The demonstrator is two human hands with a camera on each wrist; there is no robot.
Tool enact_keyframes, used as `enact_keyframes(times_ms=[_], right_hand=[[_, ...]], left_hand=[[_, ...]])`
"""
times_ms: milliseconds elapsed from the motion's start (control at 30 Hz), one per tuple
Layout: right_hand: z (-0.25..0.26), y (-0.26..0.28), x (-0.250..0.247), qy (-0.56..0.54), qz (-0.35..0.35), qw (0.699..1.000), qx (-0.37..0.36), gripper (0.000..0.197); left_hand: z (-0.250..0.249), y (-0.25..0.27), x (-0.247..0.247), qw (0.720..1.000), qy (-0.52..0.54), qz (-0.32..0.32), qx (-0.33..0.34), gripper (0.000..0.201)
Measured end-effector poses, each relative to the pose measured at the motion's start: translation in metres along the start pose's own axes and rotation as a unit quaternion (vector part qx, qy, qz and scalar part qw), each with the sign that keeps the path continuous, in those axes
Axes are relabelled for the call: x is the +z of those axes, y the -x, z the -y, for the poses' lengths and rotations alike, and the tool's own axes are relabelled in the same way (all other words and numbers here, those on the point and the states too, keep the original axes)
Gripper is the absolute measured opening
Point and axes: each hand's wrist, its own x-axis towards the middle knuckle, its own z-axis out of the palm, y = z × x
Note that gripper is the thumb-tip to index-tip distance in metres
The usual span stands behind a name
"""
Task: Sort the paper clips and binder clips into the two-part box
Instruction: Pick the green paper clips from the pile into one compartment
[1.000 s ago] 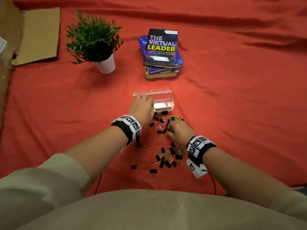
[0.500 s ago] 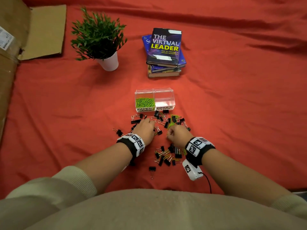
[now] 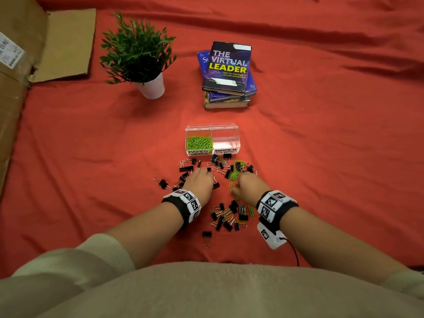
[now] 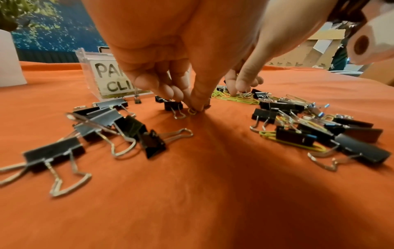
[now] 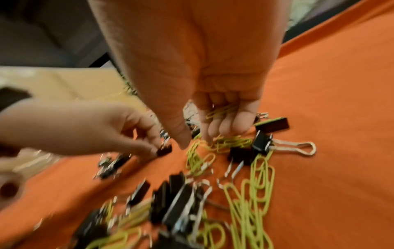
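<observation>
The clear two-part box [image 3: 237, 143] stands on the red cloth. Its left part, labelled PAPER CLIPS, holds green paper clips [image 3: 198, 142]; the right part, labelled BINDER CLIPS [image 3: 226, 151], looks empty. Black binder clips [image 3: 187, 168] and green paper clips [image 3: 234, 174] lie mixed just in front of it. My left hand [image 4: 195, 106] is down on the cloth, its thumb and fingertips pinching a yellow-green paper clip [image 4: 191, 111] beside a binder clip [image 4: 173, 106]. My right hand [image 5: 198, 139] keeps several green paper clips [image 5: 221, 110] in its curled fingers while its fingertips reach into the pile.
A second heap of clips [image 3: 229, 216] lies between my wrists, and one binder clip [image 3: 206, 236] sits nearer my body. Behind the box are a stack of books [image 3: 228, 74] and a potted plant [image 3: 140, 53]. Cardboard [image 3: 66, 44] lies at the far left.
My left hand has come back from the box's left part to the pile and now pinches a clip on the cloth. The right hand has stayed in the pile.
</observation>
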Motion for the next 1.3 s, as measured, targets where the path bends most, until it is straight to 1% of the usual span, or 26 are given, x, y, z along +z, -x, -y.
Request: enact_keyframes(times_ms=[33,67,100,133,200,267,367,467,533,600,667,700,767,833,867,900,967,1000,1033,1100,1133,1167,1200,1233,1267,1300], right_hand=[[0.002,0.0,0.005,0.029,-0.015,0.999,-0.008,0.023],[0.002,-0.002,0.01,0.046,-0.027,0.998,-0.015,0.035],[0.003,-0.004,0.013,0.049,-0.036,0.998,-0.019,0.044],[0.003,-0.005,0.016,0.045,-0.046,0.998,-0.023,0.047],[0.003,-0.005,0.02,0.033,-0.06,0.997,-0.04,0.045],[0.003,-0.004,0.024,0.032,-0.073,0.994,-0.07,0.035],[0.006,-0.002,0.03,0.04,-0.08,0.992,-0.094,0.023],[0.009,0.0,0.033,0.034,-0.078,0.99,-0.109,0.025],[0.009,0.0,0.032,0.029,-0.066,0.991,-0.117,0.027],[0.009,-0.002,0.027,0.002,-0.044,0.994,-0.103,0.025],[0.007,-0.002,0.019,-0.082,-0.022,0.995,-0.054,0.019],[0.005,-0.001,0.016,-0.138,-0.016,0.99,-0.034,0.016],[0.0,0.001,0.009,-0.246,-0.009,0.969,-0.01,0.012],[-0.007,0.004,-0.001,-0.341,0.016,0.94,0.01,0.008],[-0.01,0.004,-0.006,-0.389,0.033,0.921,0.021,0.009],[-0.013,0.004,-0.01,-0.447,0.055,0.892,0.03,0.011],[-0.018,0.005,-0.015,-0.568,0.1,0.816,0.044,0.013],[-0.019,0.005,-0.014,-0.612,0.112,0.781,0.05,0.015],[-0.02,0.005,-0.014,-0.643,0.121,0.754,0.059,0.016],[-0.022,0.006,-0.011,-0.679,0.136,0.717,0.079,0.017],[-0.022,0.006,-0.01,-0.686,0.146,0.708,0.083,0.017],[-0.022,0.006,-0.008,-0.685,0.157,0.707,0.084,0.018],[-0.02,0.007,-0.006,-0.669,0.166,0.72,0.086,0.017],[-0.017,0.007,-0.004,-0.633,0.169,0.75,0.085,0.016],[-0.015,0.008,-0.001,-0.573,0.16,0.8,0.079,0.015],[-0.013,0.009,0.002,-0.491,0.142,0.857,0.064,0.016]], left_hand=[[0.0,0.0,0.0,1.0,0.006,0.005,-0.005,0.025],[0.0,-0.001,-0.001,1.0,0.019,0.013,-0.013,0.026],[0.0,0.0,-0.003,0.999,0.041,0.021,-0.023,0.027],[0.0,0.0,-0.005,0.996,0.071,0.029,-0.037,0.027],[0.001,0.004,-0.013,0.986,0.144,0.036,-0.071,0.02],[0.002,0.008,-0.02,0.974,0.204,0.039,-0.095,0.013],[0.005,0.014,-0.025,0.959,0.26,0.044,-0.098,0.014],[0.002,0.019,-0.024,0.959,0.263,0.076,-0.071,0.017],[-0.003,0.025,-0.022,0.967,0.227,0.106,-0.034,0.018],[-0.007,0.031,-0.02,0.976,0.18,0.121,0.016,0.016],[-0.008,0.038,-0.017,0.978,0.139,0.136,0.074,0.015],[-0.007,0.04,-0.014,0.977,0.115,0.145,0.104,0.016],[-0.005,0.045,-0.009,0.973,0.073,0.16,0.149,0.019],[-0.002,0.048,-0.004,0.972,0.053,0.161,0.165,0.022],[-0.001,0.049,-0.003,0.972,0.049,0.158,0.167,0.024],[0.0,0.049,-0.002,0.973,0.048,0.154,0.167,0.025],[0.001,0.048,-0.001,0.974,0.043,0.147,0.167,0.026],[0.002,0.048,-0.001,0.974,0.041,0.145,0.166,0.025],[0.002,0.047,-0.001,0.975,0.042,0.142,0.165,0.024],[0.005,0.045,-0.001,0.977,0.052,0.132,0.16,0.02],[0.006,0.045,-0.002,0.978,0.058,0.123,0.158,0.019],[0.008,0.044,-0.003,0.979,0.065,0.114,0.155,0.019],[0.01,0.044,-0.005,0.98,0.072,0.102,0.153,0.019],[0.013,0.042,-0.006,0.982,0.078,0.087,0.147,0.02],[0.015,0.041,-0.008,0.984,0.086,0.069,0.138,0.02],[0.017,0.039,-0.01,0.987,0.094,0.048,0.125,0.021]])
